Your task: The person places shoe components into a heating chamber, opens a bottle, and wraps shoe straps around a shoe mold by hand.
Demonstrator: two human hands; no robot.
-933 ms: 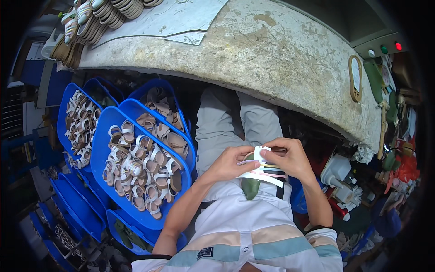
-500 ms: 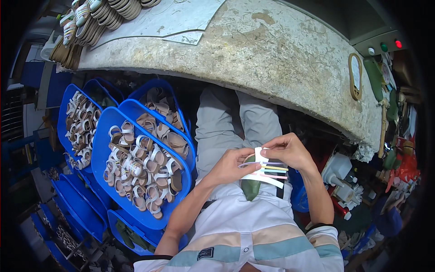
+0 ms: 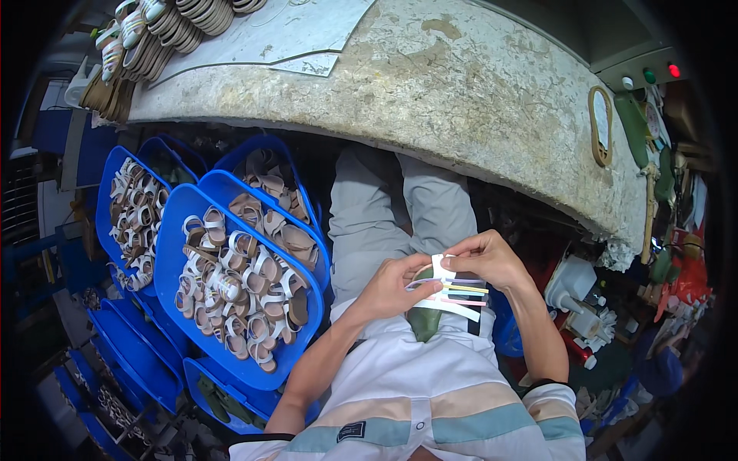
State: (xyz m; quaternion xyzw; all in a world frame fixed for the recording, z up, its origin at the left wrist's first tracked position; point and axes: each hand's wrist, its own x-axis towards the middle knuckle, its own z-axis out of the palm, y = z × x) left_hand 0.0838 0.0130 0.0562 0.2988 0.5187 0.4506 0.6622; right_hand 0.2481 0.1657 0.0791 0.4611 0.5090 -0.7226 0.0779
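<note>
Over my lap is a green shoe last (image 3: 424, 324), its narrow end pointing toward me. A white sandal upper (image 3: 460, 310) lies across it, with several thin pastel straps (image 3: 469, 291) sticking out to the right. My left hand (image 3: 393, 287) is closed round the last's left side, its thumb pressed on the middle of the straps. At the far end, my right hand (image 3: 486, 260) pinches the upright white strap (image 3: 439, 266) between thumb and fingers. The undersides of the last and upper are hidden.
Blue bins (image 3: 181, 288) of white and tan sandals (image 3: 246, 288) stand at my left. A worn workbench (image 3: 461, 100) spans the far side, with stacked soles (image 3: 201, 34) at its left and one sole-shaped ring (image 3: 600, 127) at its right. White bottles (image 3: 573, 284) sit right of my arm.
Both hands keep the same grip on the last and the straps. The right hand and the white strap's tip have come very slightly nearer to me; the whole view has shifted a little.
</note>
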